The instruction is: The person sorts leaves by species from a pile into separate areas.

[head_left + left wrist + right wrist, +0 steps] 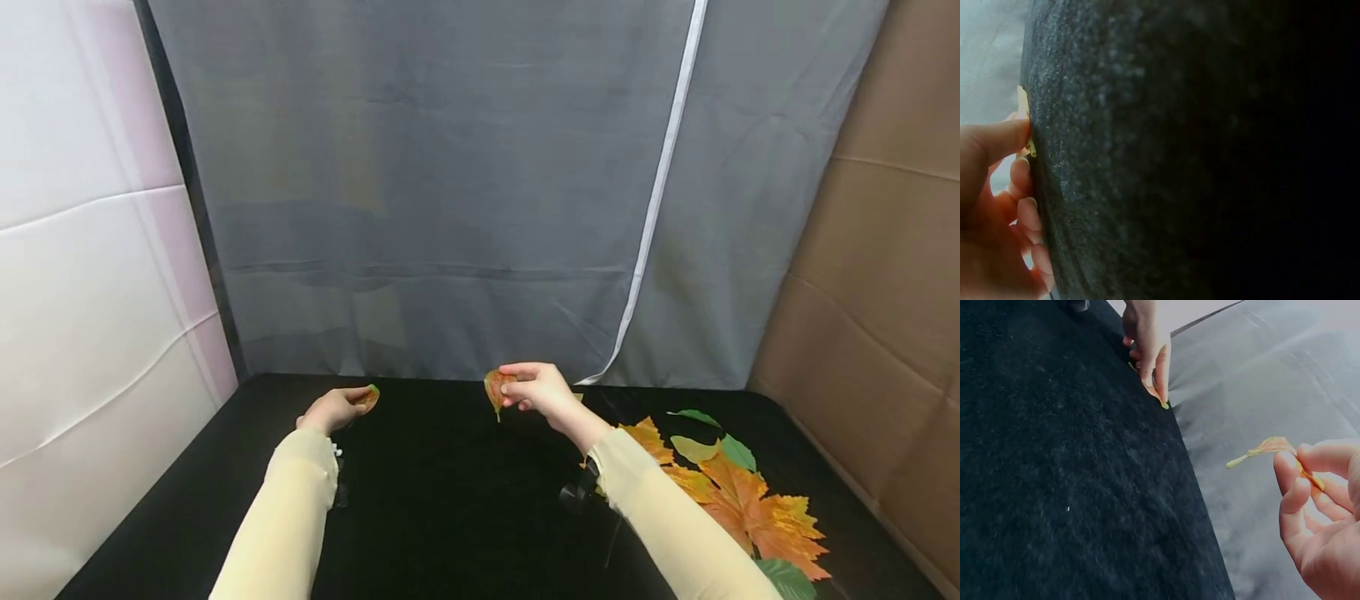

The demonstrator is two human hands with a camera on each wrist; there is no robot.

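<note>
My left hand (336, 407) hovers low over the black table (450, 517) near its far left and pinches a small orange-green leaf (369, 397); the left wrist view shows only its thin edge, the leaf (1023, 106), between thumb and fingers (1019, 175). My right hand (538, 392) is raised near the table's far middle and pinches an orange leaf (495, 388) that hangs stem down. In the right wrist view that leaf (1266, 449) sticks out from my right fingers (1294, 487), and the left hand (1147, 350) with its leaf shows beyond.
A pile of orange, yellow and green leaves (738, 492) lies on the table's right side beside my right sleeve. A grey cloth backdrop (450, 183) hangs behind the table, a white panel stands at left and a brown cardboard wall (885, 275) at right.
</note>
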